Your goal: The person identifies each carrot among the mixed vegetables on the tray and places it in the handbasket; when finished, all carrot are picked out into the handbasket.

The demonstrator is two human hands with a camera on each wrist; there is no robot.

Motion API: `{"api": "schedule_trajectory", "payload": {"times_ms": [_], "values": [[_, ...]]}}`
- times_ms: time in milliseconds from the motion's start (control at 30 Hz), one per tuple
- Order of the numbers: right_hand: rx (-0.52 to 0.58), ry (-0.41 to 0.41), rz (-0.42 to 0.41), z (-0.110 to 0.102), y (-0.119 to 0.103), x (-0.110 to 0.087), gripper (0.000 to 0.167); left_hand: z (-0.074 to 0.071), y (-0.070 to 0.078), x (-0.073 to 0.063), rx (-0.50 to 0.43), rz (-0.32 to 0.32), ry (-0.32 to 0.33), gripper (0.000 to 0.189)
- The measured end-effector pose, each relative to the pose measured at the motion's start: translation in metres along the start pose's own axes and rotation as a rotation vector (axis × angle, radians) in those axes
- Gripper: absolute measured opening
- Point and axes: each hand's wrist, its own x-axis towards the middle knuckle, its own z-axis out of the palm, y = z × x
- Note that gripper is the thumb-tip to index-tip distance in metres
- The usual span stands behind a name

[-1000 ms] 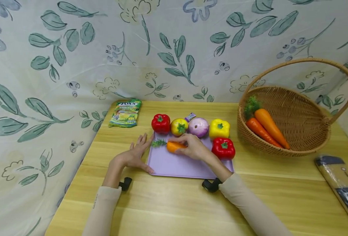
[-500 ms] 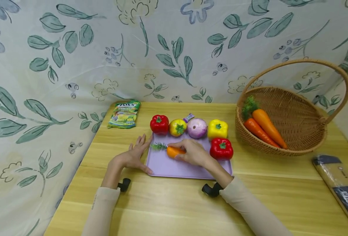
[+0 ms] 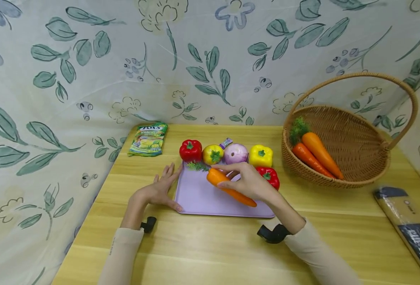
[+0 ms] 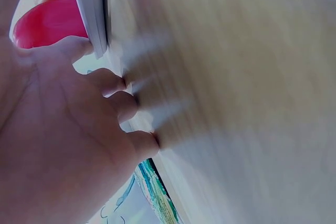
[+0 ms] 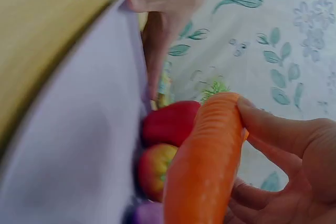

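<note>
My right hand holds an orange carrot with a green leafy top, pinched between thumb and fingers. The carrot slants above the lilac tray, its tip pointing to the front right; the right wrist view shows its thick end close up. Along the tray's left edge my left hand lies with spread fingers, its thumb at the front-left corner. At the tray's back stand a red bell pepper, a yellow-red tomato, a purple onion and a yellow pepper. Another red pepper is partly hidden behind my right hand.
A wicker basket with a tall handle stands at the right, two carrots inside. Behind the tray lies a small purple wrapped sweet. A green sweets bag is at the back left, a brown package at the far right.
My right hand has lifted the carrot off the tray and moved right, tilting it so its whole length shows. The left hand stays at the tray's edge.
</note>
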Motion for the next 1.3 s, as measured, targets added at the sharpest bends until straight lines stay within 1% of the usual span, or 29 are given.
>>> {"api": "schedule_trajectory", "payload": {"times_ms": [67, 233, 467, 633, 767, 900, 1000, 1067, 1133, 1300], "values": [[0.007, 0.027, -0.005, -0.013, -0.004, -0.008, 0.048, -0.001, 0.001, 0.0, 0.006, 0.002, -0.001, 0.142], [0.002, 0.106, 0.016, -0.049, -0.012, -0.03, 0.05, -0.002, 0.002, 0.0, 0.011, 0.001, -0.001, 0.141], [-0.014, 0.218, 0.092, -0.098, -0.016, -0.056, 0.052, -0.002, 0.002, -0.001, 0.002, 0.001, -0.001, 0.14], [-0.077, 0.313, 0.137, -0.132, -0.005, -0.074, 0.056, -0.002, 0.002, 0.0, -0.003, -0.001, -0.002, 0.14], [-0.096, 0.364, 0.217, -0.157, 0.008, -0.086, 0.059, -0.001, 0.002, 0.0, -0.003, -0.005, -0.006, 0.14], [-0.093, 0.389, 0.292, -0.178, 0.021, -0.095, 0.061, 0.0, 0.002, -0.001, 0.0, -0.016, -0.009, 0.14], [-0.052, 0.393, 0.327, -0.193, 0.03, -0.097, 0.062, 0.0, 0.002, -0.002, 0.004, -0.02, -0.006, 0.141], [-0.056, 0.392, 0.349, -0.201, 0.037, -0.097, 0.064, 0.0, 0.002, -0.002, 0.003, -0.016, -0.002, 0.141], [-0.054, 0.39, 0.365, -0.21, 0.043, -0.095, 0.065, 0.0, 0.003, -0.003, 0.003, -0.014, 0.001, 0.141], [-0.117, 0.358, 0.371, -0.229, 0.054, -0.089, 0.067, 0.0, 0.004, -0.002, 0.005, -0.013, 0.001, 0.141]]}}
